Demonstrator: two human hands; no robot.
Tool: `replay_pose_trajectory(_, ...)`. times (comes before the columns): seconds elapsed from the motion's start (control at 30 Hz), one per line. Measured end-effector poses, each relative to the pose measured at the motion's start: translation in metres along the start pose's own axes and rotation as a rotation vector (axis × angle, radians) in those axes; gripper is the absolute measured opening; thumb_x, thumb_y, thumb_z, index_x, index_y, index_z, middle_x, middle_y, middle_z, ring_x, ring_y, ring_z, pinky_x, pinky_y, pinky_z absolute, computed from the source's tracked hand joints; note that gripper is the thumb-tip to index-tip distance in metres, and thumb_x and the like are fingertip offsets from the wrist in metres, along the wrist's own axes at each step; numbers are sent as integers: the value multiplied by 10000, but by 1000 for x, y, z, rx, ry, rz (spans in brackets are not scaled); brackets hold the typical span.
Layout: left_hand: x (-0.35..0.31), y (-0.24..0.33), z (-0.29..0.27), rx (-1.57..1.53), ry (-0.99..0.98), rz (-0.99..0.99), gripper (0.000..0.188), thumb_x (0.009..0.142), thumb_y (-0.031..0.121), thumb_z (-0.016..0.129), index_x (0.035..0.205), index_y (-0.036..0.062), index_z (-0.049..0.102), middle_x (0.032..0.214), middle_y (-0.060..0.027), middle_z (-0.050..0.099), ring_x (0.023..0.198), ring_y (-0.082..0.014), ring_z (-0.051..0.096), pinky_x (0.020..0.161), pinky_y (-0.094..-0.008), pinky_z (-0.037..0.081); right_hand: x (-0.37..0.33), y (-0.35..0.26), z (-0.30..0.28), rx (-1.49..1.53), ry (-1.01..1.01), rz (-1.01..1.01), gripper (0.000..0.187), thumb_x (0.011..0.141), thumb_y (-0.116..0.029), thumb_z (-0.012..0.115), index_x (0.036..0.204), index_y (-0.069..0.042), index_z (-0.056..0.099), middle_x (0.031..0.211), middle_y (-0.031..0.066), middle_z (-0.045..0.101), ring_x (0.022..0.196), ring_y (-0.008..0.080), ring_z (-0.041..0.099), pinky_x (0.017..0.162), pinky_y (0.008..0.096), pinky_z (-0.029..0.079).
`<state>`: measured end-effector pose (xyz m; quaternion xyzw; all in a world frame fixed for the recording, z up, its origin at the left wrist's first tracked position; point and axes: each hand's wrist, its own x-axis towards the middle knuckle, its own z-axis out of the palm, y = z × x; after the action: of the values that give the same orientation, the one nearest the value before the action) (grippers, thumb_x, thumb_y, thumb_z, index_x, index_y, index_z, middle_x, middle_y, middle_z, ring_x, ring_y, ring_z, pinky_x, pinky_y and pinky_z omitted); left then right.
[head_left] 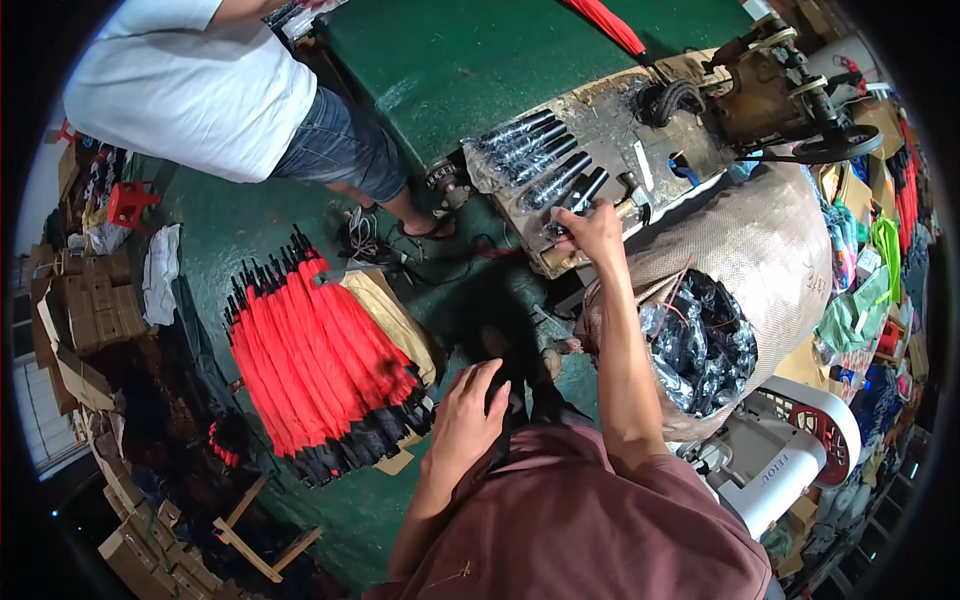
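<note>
My right hand [594, 228] reaches up to the worn bench plate [610, 130] and closes its fingers on a black wrapped umbrella handle [578, 192] at the near edge. Several more black wrapped handles [522, 145] lie in a row on the plate just left of it. My left hand [470, 410] hangs lower, fingers loosely curled and holding nothing, above the dark floor and my maroon shirt. A large woven sack [770, 240] full of black wrapped handles [700, 345] stands open right of my right forearm.
A stack of red umbrellas with black tips [315, 365] lies on cardboard on the green floor at left. Another person in a white shirt and denim shorts [200, 85] stands at the green table [480, 50]. A rusty machine [770, 85] sits top right; cardboard boxes [85, 310] line the left.
</note>
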<state>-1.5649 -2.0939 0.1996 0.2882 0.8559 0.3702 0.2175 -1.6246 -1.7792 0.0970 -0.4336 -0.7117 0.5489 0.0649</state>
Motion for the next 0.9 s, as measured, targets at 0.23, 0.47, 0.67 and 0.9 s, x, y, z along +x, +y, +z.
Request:
replay_pose_trajectory(0.23,9,-19,-13,-43,-13,-16,327,975,110,675,1274,-12,623,1142,-223,677,1066,-408,657,915,-443,534,-6,-13,19,-4,132,90,702,889,-280,833,1233,235,501,811,215,728,596,224,737,515,321,587)
replay_pose_trajectory(0.47,12,-28,-17,-60,-23,2,293,991,83,643,1266,-18,621,1115,-215,675,1045,-384,666,909,-426,535,-5,-4,25,-5,120,50,647,912,-260,814,1250,203,513,832,209,737,642,233,757,549,327,600)
replay_pose_trajectory(0.67,11,-35,-15,-67,-19,27,276,997,68,628,1257,-25,621,1121,-215,676,1042,-376,670,910,-421,535,17,7,38,90,178,43,586,910,-252,814,1189,188,546,824,210,737,638,234,758,561,339,595)
replay_pose_trajectory(0.9,3,-28,-6,-37,-36,35,266,1004,65,615,1254,-25,623,1128,-207,680,1037,-368,674,911,-413,539,4,5,33,29,193,-11,676,929,-375,785,1232,183,553,843,230,735,638,228,761,558,329,600)
